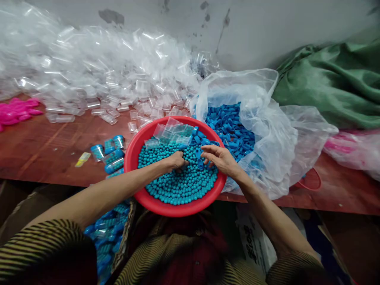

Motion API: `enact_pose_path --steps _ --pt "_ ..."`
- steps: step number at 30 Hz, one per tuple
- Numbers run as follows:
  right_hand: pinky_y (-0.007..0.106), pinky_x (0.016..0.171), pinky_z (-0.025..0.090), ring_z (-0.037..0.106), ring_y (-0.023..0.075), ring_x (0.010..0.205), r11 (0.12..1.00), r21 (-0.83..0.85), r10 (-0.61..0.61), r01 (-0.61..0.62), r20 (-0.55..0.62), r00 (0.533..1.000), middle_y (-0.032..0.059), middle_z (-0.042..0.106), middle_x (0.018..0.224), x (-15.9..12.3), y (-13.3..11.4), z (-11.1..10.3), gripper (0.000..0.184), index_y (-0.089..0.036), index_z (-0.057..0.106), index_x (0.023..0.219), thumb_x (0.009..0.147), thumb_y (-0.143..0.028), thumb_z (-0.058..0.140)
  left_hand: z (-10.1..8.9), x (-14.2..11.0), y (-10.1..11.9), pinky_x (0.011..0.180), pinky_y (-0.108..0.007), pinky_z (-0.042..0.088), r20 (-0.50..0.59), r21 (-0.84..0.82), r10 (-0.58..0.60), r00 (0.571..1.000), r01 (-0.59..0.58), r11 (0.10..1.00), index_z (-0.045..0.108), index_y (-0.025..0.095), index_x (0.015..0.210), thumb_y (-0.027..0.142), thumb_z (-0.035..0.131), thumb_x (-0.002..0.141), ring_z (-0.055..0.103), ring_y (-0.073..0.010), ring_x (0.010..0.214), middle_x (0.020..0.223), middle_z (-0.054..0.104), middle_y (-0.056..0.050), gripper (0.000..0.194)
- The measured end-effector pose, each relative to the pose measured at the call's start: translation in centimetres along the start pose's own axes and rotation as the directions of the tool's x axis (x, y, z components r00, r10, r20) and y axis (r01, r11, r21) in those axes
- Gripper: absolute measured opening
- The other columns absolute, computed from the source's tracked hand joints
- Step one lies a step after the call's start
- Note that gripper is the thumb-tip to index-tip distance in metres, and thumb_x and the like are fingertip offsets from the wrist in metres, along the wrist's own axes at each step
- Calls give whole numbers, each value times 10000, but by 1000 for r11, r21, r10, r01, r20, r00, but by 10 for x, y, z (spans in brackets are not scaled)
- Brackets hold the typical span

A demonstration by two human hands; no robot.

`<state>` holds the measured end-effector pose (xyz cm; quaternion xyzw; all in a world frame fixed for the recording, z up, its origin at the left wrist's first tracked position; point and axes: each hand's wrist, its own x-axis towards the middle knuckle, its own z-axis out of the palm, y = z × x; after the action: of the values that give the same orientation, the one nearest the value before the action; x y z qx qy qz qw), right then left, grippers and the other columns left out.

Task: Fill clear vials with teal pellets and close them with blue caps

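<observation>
A red plastic basin [218, 194] full of small turquoise beads [181, 190] stands before me at the table's edge. My left hand [177, 161] reaches into the beads with curled fingers; whatever they hold is hidden. Over the basin's right side, my right hand [220, 159] has its fingers bent and apart, close beside a few blue plastic caps [200, 163]. I cannot see anything gripped in it. Several clear plastic tubes [173, 128] lie on the beads at the back of the basin, with more blue caps to their right.
Behind the basin, clear tubes [118, 75] form a large heap. An open plastic bag [267, 126] holds blue caps [228, 122]. Capped, bead-filled tubes [113, 156] lie left of the basin, and more fill a box [126, 237] below. Green cloth [332, 83] lies at right.
</observation>
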<state>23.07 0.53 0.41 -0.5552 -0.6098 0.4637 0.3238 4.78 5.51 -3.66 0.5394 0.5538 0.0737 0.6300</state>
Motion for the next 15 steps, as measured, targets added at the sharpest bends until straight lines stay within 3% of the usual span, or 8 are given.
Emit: enact_pose_path --steps 5,7,10,12,15 --pt "266 597 480 611 138 625 935 -349 -100 71 -65 993 25 676 816 -5 -1 -9 296 -172 610 1092 848 -273 475 -15 -8 0 499 -240 455 152 -203 60 987 -28 979 454 178 747 207 617 665 532 -103 498 611 512 43 185" --pt "280 678 476 642 169 745 832 -552 -101 64 -38 994 43 697 872 -4 -7 -6 281 -178 612 1099 871 -256 467 -22 -13 -2 512 -240 468 173 -261 55 983 -9 965 466 179 792 229 645 660 561 -108 539 656 533 39 228" --pt "315 719 467 646 237 877 593 -805 -33 23 4 999 101 699 937 1 -17 9 280 -154 614 1061 882 -332 492 -27 -18 -3 494 -237 459 178 -335 22 984 39 941 475 176 829 241 697 634 587 -128 557 662 562 29 302" --pt "329 679 467 648 270 852 445 -895 17 27 39 999 138 690 918 6 -19 24 300 -129 619 998 859 -378 528 -28 -21 -3 488 -232 454 174 -366 28 984 39 930 479 174 832 240 710 632 595 -133 554 654 573 26 313" --pt "328 634 457 638 279 824 340 -935 30 101 118 993 158 668 904 9 -13 45 249 -112 624 949 857 -322 527 -29 -27 -5 499 -226 463 158 -389 64 985 3 921 486 166 837 243 698 665 610 -133 578 684 607 3 283"
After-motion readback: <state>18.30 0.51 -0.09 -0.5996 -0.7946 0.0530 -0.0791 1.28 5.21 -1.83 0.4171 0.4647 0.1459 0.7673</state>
